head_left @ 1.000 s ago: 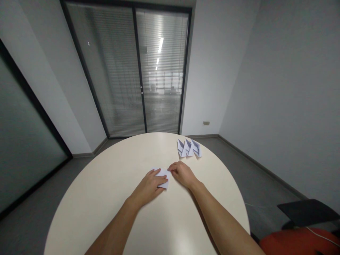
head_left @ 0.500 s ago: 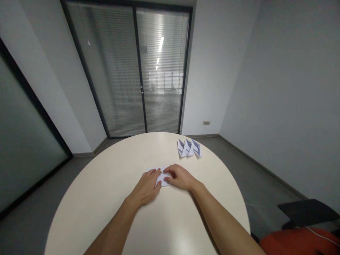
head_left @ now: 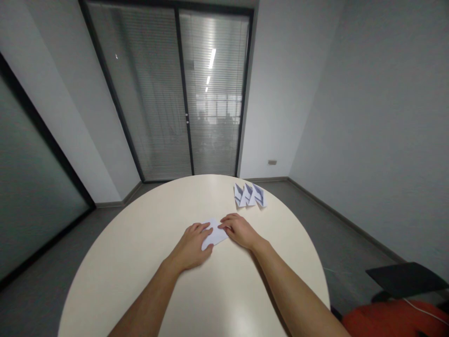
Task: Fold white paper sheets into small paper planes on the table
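Observation:
A small piece of folded white paper (head_left: 214,237) lies on the round table between my hands, its lower edge slanting up to the right. My left hand (head_left: 192,242) rests on the paper's left side, fingers spread and thumb near the lower edge. At the right end, my right hand (head_left: 239,230) has its fingers bent and drawn together on the paper's edge; the fingertips partly cover that corner. Farther back on the right stand folded paper pieces (head_left: 249,195), three in a slightly overlapping row.
The cream round table (head_left: 140,262) has its curved far edge just behind the folded pieces. At the lower right is a red chair seat (head_left: 389,320) with a black part (head_left: 407,279) above it. A glass door with blinds (head_left: 157,103) is behind the table.
The paper has turned so that its right end points farther up and away. My right hand has shifted slightly away from me, its fingers drawn closer together. The left hand stays on the paper.

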Action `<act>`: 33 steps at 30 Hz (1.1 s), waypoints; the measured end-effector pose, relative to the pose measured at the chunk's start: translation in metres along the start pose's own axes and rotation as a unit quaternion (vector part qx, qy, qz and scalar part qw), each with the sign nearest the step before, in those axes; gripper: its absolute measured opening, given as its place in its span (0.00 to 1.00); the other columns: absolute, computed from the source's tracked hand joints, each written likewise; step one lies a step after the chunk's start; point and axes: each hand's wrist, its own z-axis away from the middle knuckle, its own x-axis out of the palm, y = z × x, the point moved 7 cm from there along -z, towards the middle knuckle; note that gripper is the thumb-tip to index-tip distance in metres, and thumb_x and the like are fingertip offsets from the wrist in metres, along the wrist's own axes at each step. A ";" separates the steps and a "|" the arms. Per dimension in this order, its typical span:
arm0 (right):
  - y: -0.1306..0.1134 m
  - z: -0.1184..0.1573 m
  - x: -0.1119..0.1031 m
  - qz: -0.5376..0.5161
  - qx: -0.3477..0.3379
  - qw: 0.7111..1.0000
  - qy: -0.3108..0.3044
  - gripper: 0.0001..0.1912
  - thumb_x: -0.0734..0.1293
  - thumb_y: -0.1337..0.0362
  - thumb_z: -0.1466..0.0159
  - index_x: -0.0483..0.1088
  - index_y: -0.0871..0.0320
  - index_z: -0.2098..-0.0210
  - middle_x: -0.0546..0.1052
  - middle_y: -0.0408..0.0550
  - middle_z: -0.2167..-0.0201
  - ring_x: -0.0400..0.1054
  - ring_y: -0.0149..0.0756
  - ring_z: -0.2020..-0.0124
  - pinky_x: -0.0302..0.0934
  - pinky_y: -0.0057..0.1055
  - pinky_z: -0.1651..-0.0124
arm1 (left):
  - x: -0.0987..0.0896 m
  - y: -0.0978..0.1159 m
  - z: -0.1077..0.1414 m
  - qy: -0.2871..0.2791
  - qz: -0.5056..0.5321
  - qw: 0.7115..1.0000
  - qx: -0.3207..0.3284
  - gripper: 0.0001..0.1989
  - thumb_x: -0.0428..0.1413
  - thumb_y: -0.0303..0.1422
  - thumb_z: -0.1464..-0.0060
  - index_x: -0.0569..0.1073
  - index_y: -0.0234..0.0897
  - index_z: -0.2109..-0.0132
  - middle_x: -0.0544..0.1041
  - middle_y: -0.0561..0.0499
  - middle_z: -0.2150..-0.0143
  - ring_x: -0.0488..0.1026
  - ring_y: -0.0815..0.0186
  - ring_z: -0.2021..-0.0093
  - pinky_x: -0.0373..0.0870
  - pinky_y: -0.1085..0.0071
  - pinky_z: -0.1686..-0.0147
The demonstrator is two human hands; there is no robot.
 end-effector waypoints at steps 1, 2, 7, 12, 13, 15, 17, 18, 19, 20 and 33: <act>0.001 0.000 -0.002 0.008 0.005 1.000 0.005 0.17 0.65 0.76 0.38 0.82 0.54 0.57 0.81 0.51 0.52 0.71 0.42 0.48 0.62 0.40 0.41 | 0.000 0.000 0.001 -0.001 0.004 1.000 0.006 0.26 0.55 0.38 0.40 0.71 0.39 0.36 0.68 0.43 0.32 0.64 0.51 0.36 0.59 0.52 0.34; 0.002 -0.001 -0.003 0.013 0.007 1.000 0.010 0.18 0.65 0.77 0.39 0.82 0.54 0.58 0.80 0.51 0.51 0.71 0.42 0.48 0.62 0.40 0.41 | 0.001 0.000 0.001 -0.002 0.007 1.000 0.012 0.27 0.56 0.40 0.41 0.71 0.39 0.36 0.67 0.43 0.32 0.64 0.50 0.36 0.59 0.52 0.35; -0.009 -0.002 -0.010 -0.017 0.000 0.999 0.031 0.19 0.64 0.78 0.42 0.81 0.54 0.60 0.80 0.51 0.50 0.71 0.41 0.47 0.62 0.40 0.41 | 0.000 0.000 0.002 -0.001 0.017 0.999 0.027 0.28 0.56 0.42 0.40 0.69 0.41 0.35 0.67 0.43 0.31 0.64 0.49 0.36 0.61 0.51 0.36; -0.024 0.000 -0.002 -0.070 -0.028 0.997 -0.036 0.10 0.69 0.67 0.38 0.81 0.55 0.58 0.83 0.48 0.59 0.74 0.40 0.54 0.65 0.34 0.47 | -0.001 0.001 0.000 0.003 0.019 1.000 0.021 0.24 0.54 0.42 0.38 0.71 0.43 0.37 0.68 0.44 0.32 0.65 0.51 0.36 0.61 0.51 0.37; -0.025 0.000 -0.001 -0.071 -0.028 0.996 -0.043 0.09 0.71 0.65 0.39 0.81 0.56 0.59 0.83 0.48 0.60 0.74 0.40 0.54 0.65 0.34 0.47 | -0.001 0.001 0.000 0.004 0.019 1.000 0.017 0.24 0.54 0.42 0.38 0.71 0.43 0.37 0.68 0.44 0.32 0.65 0.51 0.36 0.61 0.51 0.37; -0.024 0.000 -0.001 -0.073 -0.025 0.996 -0.048 0.12 0.74 0.60 0.41 0.81 0.56 0.58 0.83 0.49 0.59 0.74 0.41 0.53 0.65 0.34 0.48 | -0.001 0.002 0.000 0.007 0.020 1.000 0.014 0.24 0.54 0.43 0.38 0.71 0.42 0.37 0.68 0.44 0.32 0.65 0.51 0.36 0.61 0.51 0.36; -0.023 0.000 -0.001 -0.072 -0.023 0.996 -0.055 0.16 0.76 0.56 0.43 0.81 0.56 0.58 0.83 0.51 0.58 0.74 0.42 0.53 0.65 0.35 0.47 | -0.001 0.003 0.000 0.010 0.022 1.000 0.014 0.25 0.54 0.44 0.37 0.71 0.42 0.36 0.68 0.43 0.32 0.64 0.51 0.35 0.60 0.51 0.36; -0.022 0.000 -0.001 -0.071 -0.022 0.996 -0.059 0.17 0.77 0.55 0.44 0.81 0.56 0.57 0.82 0.51 0.57 0.74 0.42 0.52 0.65 0.35 0.47 | -0.002 0.003 0.000 0.012 0.024 1.000 0.012 0.26 0.54 0.45 0.37 0.70 0.41 0.36 0.68 0.43 0.32 0.64 0.50 0.35 0.60 0.52 0.36; -0.021 0.000 0.000 -0.069 -0.020 0.995 -0.063 0.18 0.77 0.54 0.44 0.81 0.56 0.57 0.82 0.51 0.56 0.74 0.43 0.52 0.66 0.35 0.47 | -0.003 0.003 0.000 0.014 0.026 0.999 0.011 0.26 0.53 0.45 0.37 0.70 0.41 0.36 0.68 0.43 0.32 0.64 0.50 0.35 0.60 0.52 0.36; -0.020 0.000 0.000 -0.066 -0.018 0.995 -0.067 0.19 0.77 0.53 0.44 0.81 0.55 0.56 0.82 0.52 0.55 0.74 0.43 0.51 0.66 0.35 0.47 | -0.003 0.003 0.001 0.016 0.030 0.999 0.009 0.27 0.54 0.45 0.37 0.69 0.40 0.35 0.68 0.42 0.32 0.64 0.50 0.36 0.60 0.52 0.36; -0.016 0.003 -0.007 -0.023 -0.002 0.999 -0.045 0.15 0.70 0.56 0.35 0.81 0.56 0.54 0.80 0.54 0.50 0.73 0.44 0.49 0.65 0.36 0.45 | -0.002 -0.008 0.002 0.075 0.087 0.993 -0.008 0.26 0.58 0.36 0.43 0.67 0.37 0.38 0.74 0.39 0.40 0.71 0.51 0.40 0.67 0.53 0.39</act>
